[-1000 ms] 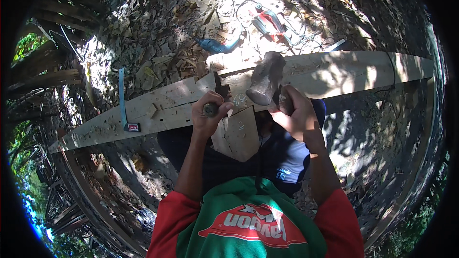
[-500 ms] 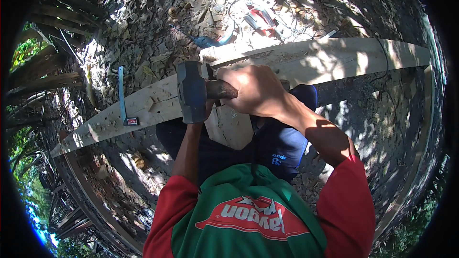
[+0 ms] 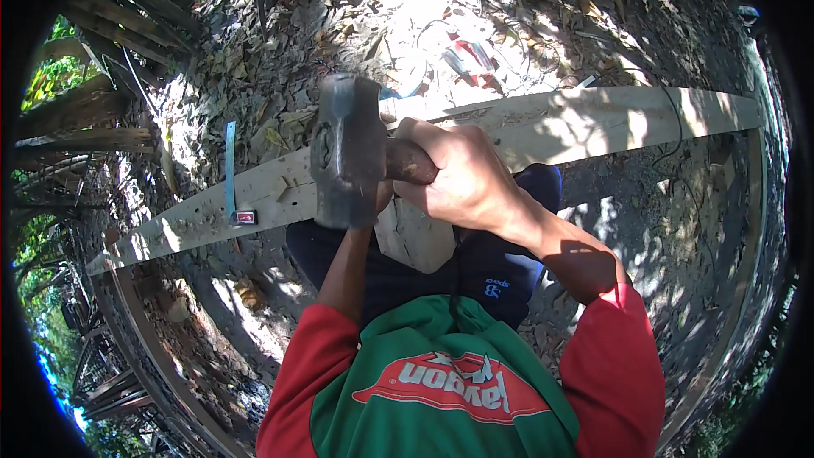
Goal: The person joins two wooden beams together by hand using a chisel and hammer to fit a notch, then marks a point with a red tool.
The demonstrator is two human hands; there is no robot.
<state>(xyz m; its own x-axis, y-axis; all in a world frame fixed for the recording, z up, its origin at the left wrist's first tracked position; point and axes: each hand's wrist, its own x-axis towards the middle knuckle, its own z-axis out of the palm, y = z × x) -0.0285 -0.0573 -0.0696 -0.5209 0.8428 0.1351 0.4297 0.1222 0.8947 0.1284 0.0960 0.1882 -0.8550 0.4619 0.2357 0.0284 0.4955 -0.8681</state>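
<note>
My right hand (image 3: 462,178) is wrapped round the short wooden handle of a steel hammer (image 3: 346,148), whose big dark head is raised over the timber. My left hand (image 3: 382,193) is mostly hidden behind the hammer head; its fingers and anything in them cannot be made out. Below both hands lies a long pale tapered timber (image 3: 593,131) across my legs, with a short pale wood piece (image 3: 411,242) extending toward my body.
A metal square (image 3: 231,170) rests across the timber's left part. Beyond the timber, a red power tool (image 3: 471,64) and a partly hidden blue tool (image 3: 403,89) lie on dry leaves with cords. Dark weathered boards (image 3: 119,30) are piled at the upper left.
My right hand has swung the hammer up and leftward, over my left hand, which was visibly gripping a tool handle a second ago and is now mostly hidden.
</note>
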